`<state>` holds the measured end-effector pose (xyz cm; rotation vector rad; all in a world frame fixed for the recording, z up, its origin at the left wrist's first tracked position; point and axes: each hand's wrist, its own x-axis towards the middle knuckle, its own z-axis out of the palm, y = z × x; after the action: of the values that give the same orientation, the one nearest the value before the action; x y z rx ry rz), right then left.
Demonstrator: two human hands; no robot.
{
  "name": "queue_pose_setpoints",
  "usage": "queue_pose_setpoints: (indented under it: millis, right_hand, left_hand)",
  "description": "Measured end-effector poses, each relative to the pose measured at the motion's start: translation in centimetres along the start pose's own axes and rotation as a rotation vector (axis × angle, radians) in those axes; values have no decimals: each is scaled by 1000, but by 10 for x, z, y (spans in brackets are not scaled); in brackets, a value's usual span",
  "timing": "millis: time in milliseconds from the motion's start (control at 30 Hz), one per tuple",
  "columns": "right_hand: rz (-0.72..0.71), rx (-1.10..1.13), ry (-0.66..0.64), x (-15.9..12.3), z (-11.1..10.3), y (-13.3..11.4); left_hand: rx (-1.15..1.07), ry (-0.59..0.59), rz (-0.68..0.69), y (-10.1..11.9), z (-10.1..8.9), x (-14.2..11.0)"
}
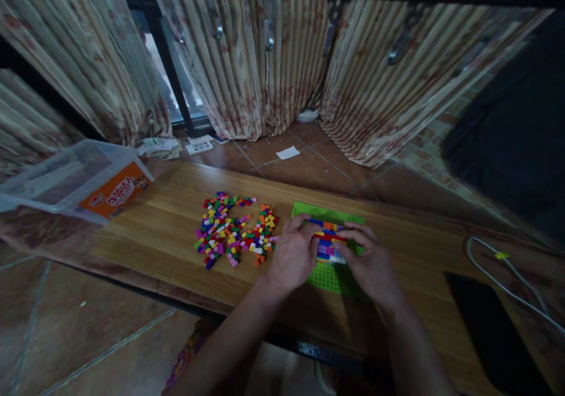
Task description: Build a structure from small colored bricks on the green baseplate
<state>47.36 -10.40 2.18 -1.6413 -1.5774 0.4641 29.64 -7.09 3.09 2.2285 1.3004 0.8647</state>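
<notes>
A green studded baseplate lies on the wooden table. On it sits a build of coloured toy bricks in blue, red, yellow, purple and white. My left hand grips the build's left side with curled fingers. From the right, my right hand closes on the same build, thumb in front and fingers behind. My fingers cover both ends of it, so any single brick pinched there cannot be made out. Left of the baseplate, near my left hand, spreads a pile of small loose bricks in many colours.
At the table's left end stands a clear plastic bin with an orange label. A flat black object and a white cable lie to the right. Curtains hang behind; papers lie on the tiled floor.
</notes>
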Motion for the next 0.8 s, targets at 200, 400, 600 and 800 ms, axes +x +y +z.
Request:
queue_pose_setpoints:
  millis: [200,400,600,800]
  right_hand:
    - [31,41,-15,0,1,3]
    - [48,36,-21,-1,-2,0]
    - [-8,15,-44,-1,4,-3]
    - [-15,-6,-11,0,4,-1]
  left_hand:
    - [27,-21,42,1,0,0]
    - [5,-14,15,1,0,-1]
    - [-21,-7,15,3,-4,-3]
    - [-143,166,-91,-7,-22,1]
